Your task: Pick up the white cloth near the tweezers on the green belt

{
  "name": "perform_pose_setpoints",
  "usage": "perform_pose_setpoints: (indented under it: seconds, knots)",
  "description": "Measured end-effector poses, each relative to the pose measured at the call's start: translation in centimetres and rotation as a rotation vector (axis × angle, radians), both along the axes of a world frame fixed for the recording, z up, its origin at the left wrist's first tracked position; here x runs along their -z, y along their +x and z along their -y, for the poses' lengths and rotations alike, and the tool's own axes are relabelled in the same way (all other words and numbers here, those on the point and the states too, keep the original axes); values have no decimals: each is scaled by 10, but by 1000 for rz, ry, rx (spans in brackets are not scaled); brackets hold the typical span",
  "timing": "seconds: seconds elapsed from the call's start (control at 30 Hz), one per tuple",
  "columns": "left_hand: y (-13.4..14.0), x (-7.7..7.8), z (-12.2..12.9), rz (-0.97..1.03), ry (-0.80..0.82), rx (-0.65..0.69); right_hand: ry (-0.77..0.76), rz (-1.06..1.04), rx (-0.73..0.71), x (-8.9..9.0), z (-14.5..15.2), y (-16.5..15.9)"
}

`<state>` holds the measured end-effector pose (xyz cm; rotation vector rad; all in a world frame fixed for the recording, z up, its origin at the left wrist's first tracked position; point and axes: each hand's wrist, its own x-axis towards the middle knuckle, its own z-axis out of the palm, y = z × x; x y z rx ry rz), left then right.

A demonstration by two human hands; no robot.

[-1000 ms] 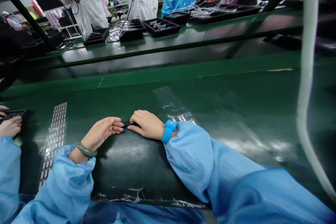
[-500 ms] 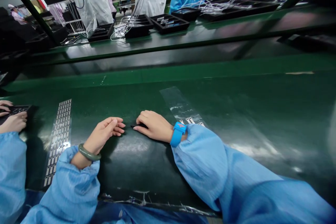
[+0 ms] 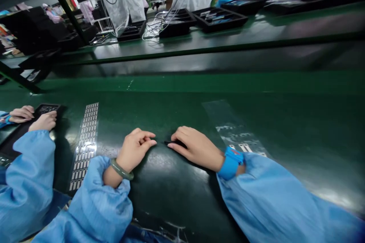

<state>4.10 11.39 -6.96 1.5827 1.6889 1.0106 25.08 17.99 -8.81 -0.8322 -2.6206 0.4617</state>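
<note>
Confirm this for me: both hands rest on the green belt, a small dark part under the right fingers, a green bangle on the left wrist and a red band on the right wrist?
Not quite. The band on the right wrist is blue, not red, as the head view shows. The rest holds: left hand with the green bangle, right hand over the small dark part on the green belt.

single head-worn view, looking forward and down, tilted slightly so the worktop (image 3: 285, 121) slopes. close on the left hand (image 3: 135, 150) and right hand (image 3: 196, 146) at the near edge, sleeves filling the bottom. further off, black trays (image 3: 218, 19) on the far bench and standing workers across the top. no second view to overlap.
</note>
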Motion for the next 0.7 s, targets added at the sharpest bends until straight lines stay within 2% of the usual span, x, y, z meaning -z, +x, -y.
perform_pose_setpoints:
  seconds: [0.27,0.7]
  knots:
    - [4,-2,4,-48,55,15,-37,-3,9,-1,1,2]
    - [3,5,-1,-210,69,49,-51,-18,-8,1,-1,3]
